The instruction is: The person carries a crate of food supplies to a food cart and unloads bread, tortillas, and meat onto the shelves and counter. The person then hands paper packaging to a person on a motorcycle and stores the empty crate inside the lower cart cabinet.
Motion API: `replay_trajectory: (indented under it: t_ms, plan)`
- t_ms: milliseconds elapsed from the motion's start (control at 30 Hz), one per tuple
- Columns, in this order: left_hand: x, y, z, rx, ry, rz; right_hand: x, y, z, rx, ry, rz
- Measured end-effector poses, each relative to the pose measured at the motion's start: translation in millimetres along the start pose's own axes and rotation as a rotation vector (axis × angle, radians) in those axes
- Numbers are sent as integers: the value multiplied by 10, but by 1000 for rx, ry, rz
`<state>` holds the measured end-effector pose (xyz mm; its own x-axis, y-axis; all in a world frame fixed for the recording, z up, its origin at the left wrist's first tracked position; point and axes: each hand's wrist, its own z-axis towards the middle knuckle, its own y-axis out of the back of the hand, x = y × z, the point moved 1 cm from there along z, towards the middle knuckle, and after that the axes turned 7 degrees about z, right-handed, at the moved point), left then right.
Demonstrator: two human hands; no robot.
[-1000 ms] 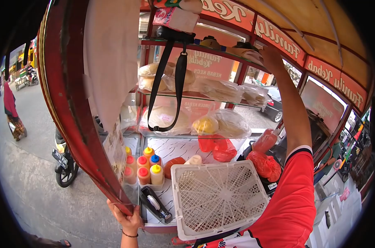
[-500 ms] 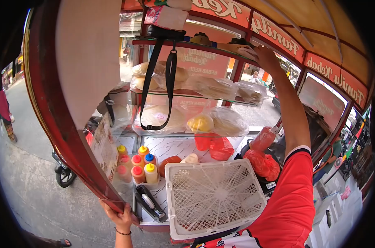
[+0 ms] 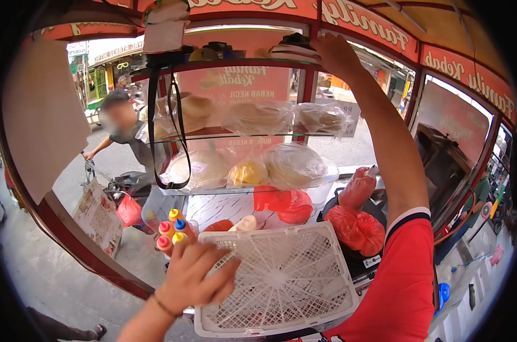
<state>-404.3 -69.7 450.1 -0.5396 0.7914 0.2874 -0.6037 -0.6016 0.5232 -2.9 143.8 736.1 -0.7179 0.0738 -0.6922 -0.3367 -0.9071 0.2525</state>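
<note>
My left hand (image 3: 198, 273), slightly blurred, hovers over the left edge of the white plastic basket (image 3: 281, 285), its fingers apart and nothing in them. Just beyond it stand several squeeze bottles (image 3: 178, 226) with red, yellow and blue caps. My right arm reaches up to the top shelf, where my right hand (image 3: 332, 51) is at the right end of the glass, beside a pale stack (image 3: 294, 52). The right fingertips are too hard to make out to tell what they hold.
Bagged bread (image 3: 258, 118) and bagged flat rounds (image 3: 297, 163) lie on the lower shelves. A black strap (image 3: 151, 131) hangs at the left. Red bags (image 3: 355, 228) are at the right. Outside the left glass is a person (image 3: 121, 122) with a motorbike.
My left hand has let go of the red frame post and moved right, over the basket. The view has turned left, and a person with a motorbike has appeared. My right hand stays up at the shelf.
</note>
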Motion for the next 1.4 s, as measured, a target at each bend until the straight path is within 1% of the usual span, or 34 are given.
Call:
replay_trajectory:
  t_ms: [67, 100, 133, 167, 200, 267, 367, 467, 600, 700, 833, 933, 1033, 1233, 1300, 1400]
  plan:
    - [190, -440, 774, 92, -89, -6, -72, -31, -107, -8, -12, 29]
    - [305, -667, 1163, 82, -131, -1, -73, -27, -125, -11, -19, 22]
    - [423, -918, 1525, 113, -160, 74, -66, -37, -127, -15, -28, 13]
    - [550, -1193, 1876, 33, -172, 172, -84, -80, -100, 67, -49, -3]
    - [661, -1436, 2211, -52, -183, 268, -83, -64, -97, 39, -46, 10]
    - [812, -1740, 2768, -76, -137, 328, -8, -5, -121, -11, -35, 43]
    - [883, -2108, 3176, -181, -6, 456, 5, 10, -106, -33, -36, 38]
    - [892, -2282, 3296, -256, 72, 589, -34, 45, -89, -13, -10, 52]
    - [909, -2369, 3325, -274, 113, 654, -45, 62, -60, 20, -4, 79]
    - [887, -2415, 3323, -320, 132, 594, -11, 55, -40, 29, 0, 95]
    - [831, -2414, 3332, -280, 186, 597, 0, 182, -125, -6, 48, 101]
    - [812, -2399, 3297, -271, 192, 565, 36, 281, -264, -63, 43, 179]
    - [800, -2366, 3268, -268, 194, 541, 37, 257, -374, -212, 2, 283]
    - [833, -2360, 3218, -271, 181, 521, 113, 149, -373, -175, 14, 192]
    - [851, -2354, 3218, -292, 184, 527, 147, 160, -433, -204, -1, 183]
    - [860, -2319, 3203, -255, 177, 482, 191, 158, -476, -226, -12, 164]
